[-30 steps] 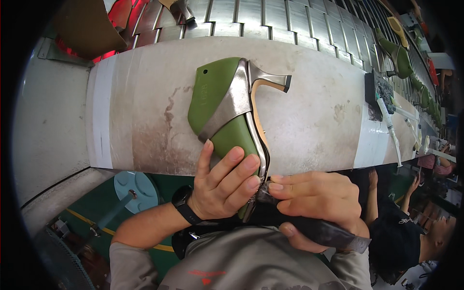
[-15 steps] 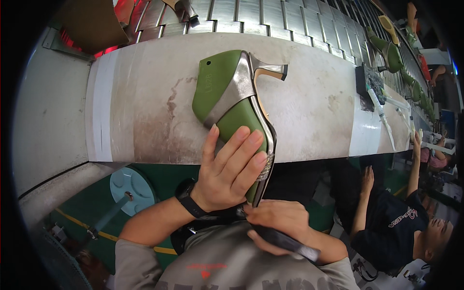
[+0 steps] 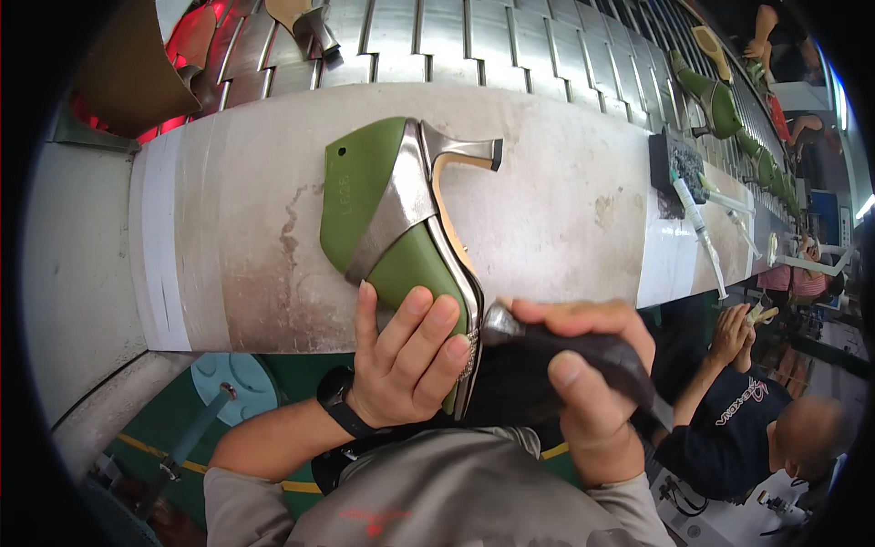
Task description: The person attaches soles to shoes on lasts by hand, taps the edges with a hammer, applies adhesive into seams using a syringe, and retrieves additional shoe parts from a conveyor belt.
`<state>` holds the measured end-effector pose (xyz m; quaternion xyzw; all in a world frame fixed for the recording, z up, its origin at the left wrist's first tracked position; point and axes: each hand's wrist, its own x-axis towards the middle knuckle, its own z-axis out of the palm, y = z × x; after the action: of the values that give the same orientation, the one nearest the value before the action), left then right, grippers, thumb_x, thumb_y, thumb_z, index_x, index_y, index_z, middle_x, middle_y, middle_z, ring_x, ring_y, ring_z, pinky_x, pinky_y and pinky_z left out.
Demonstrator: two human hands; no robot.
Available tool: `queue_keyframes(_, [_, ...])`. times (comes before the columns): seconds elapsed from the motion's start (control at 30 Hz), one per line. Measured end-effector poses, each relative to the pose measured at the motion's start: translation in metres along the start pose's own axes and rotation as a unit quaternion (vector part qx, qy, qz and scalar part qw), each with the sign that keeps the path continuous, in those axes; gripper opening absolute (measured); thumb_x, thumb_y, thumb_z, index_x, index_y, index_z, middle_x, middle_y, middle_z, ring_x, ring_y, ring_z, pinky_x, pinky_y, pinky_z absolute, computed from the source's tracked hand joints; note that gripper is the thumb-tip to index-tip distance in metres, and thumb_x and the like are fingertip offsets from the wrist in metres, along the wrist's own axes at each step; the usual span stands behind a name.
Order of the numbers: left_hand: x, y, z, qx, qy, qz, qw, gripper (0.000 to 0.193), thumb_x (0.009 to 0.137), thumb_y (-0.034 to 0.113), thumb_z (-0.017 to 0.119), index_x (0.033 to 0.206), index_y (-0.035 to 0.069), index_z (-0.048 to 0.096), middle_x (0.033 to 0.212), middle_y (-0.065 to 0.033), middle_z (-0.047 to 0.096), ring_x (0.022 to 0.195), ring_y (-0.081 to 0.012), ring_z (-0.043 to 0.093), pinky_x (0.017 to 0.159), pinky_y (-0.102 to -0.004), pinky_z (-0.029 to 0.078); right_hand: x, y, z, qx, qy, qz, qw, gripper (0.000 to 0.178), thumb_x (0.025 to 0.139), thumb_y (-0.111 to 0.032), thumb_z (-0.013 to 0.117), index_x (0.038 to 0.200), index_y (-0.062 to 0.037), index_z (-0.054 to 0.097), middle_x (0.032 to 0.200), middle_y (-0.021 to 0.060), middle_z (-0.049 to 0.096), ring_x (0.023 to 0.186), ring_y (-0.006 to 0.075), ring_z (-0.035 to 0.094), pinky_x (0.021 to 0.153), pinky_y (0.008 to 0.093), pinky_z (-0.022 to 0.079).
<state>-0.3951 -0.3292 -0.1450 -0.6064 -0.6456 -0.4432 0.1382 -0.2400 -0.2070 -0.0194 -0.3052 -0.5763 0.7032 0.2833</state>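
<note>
A metallic-strapped high-heeled shoe (image 3: 392,237) on a green shoe last (image 3: 360,173) lies on its side at the near edge of the bench, toe toward me and heel (image 3: 469,152) away. My left hand (image 3: 406,365) wraps over the forefoot, fingers laid on the green last, steadying it. My right hand (image 3: 597,365) is closed around a dark tool with a rounded metal end (image 3: 565,351). That metal end is beside the sole edge near the forefoot; whether it touches cannot be made out. The tool is blurred.
A pale bench top (image 3: 547,219) lies before me, with a slatted metal conveyor (image 3: 492,46) beyond it. Syringes (image 3: 697,223) and a dark block (image 3: 670,164) sit at the right. More green lasts (image 3: 711,96) stand along the conveyor. A co-worker (image 3: 729,428) works at the right.
My right hand has gone from below the toe up and to the right, bringing the tool's metal end beside the sole. The left hand stays on the shoe. The co-worker's hands have come together.
</note>
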Motion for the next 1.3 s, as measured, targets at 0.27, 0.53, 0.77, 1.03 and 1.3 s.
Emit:
queue_keyframes(0.27, [-0.008,0.004,-0.005,-0.007,-0.018,-0.01,1.0,0.049,0.111,0.025,0.054,0.158,0.014,0.044,0.162,-0.0118,0.051,0.153,-0.0342,0.047,0.124,-0.0753,0.026,-0.001,0.002,-0.004,-0.085,-0.079,-0.093,0.989,0.035,0.085,0.0,0.082,0.114,0.0081,0.064,0.116,0.0368,0.073,0.113,0.0491,0.075,0.097,0.054,0.063])
queue_keyframes(0.53, [-0.014,0.007,-0.004,-0.012,-0.02,-0.022,0.999,0.05,0.112,0.034,0.051,0.159,0.022,0.044,0.163,-0.0023,0.05,0.155,-0.0277,0.044,0.125,-0.0771,0.022,0.039,-0.022,-0.01,-0.104,-0.11,-0.015,0.988,0.033,0.081,0.001,0.084,0.108,0.0088,0.067,0.112,0.0358,0.075,0.111,0.0448,0.077,0.098,0.0518,0.063])
queue_keyframes(0.77, [-0.016,0.013,-0.001,-0.023,-0.017,-0.046,0.999,0.053,0.111,0.039,0.049,0.162,0.025,0.041,0.168,0.0016,0.045,0.158,-0.0245,0.04,0.126,-0.0771,0.018,0.092,-0.041,-0.02,-0.076,-0.148,0.166,0.972,0.027,0.086,0.004,0.08,0.111,0.0066,0.07,0.115,0.0282,0.077,0.111,0.0342,0.078,0.098,0.0409,0.063])
queue_keyframes(1.03, [-0.016,0.007,-0.007,0.006,-0.043,0.004,0.999,0.062,0.112,0.033,0.053,0.167,0.02,0.029,0.17,-0.0056,0.036,0.16,-0.0328,0.034,0.122,-0.0824,0.025,0.134,-0.027,-0.01,-0.011,-0.216,0.212,0.953,0.028,0.091,0.007,0.074,0.119,0.007,0.065,0.124,0.0282,0.075,0.121,0.031,0.073,0.107,0.0422,0.057])
queue_keyframes(1.3, [-0.014,0.009,-0.005,-0.003,-0.021,-0.022,1.0,0.058,0.109,0.046,0.053,0.161,0.025,0.04,0.167,0.0046,0.043,0.157,-0.0174,0.04,0.126,-0.076,0.022,0.183,-0.05,0.014,-0.149,-0.2,0.28,0.927,0.029,0.073,-0.005,0.082,0.095,0.0086,0.071,0.1,0.0297,0.078,0.102,0.0378,0.079,0.098,0.0439,0.063])
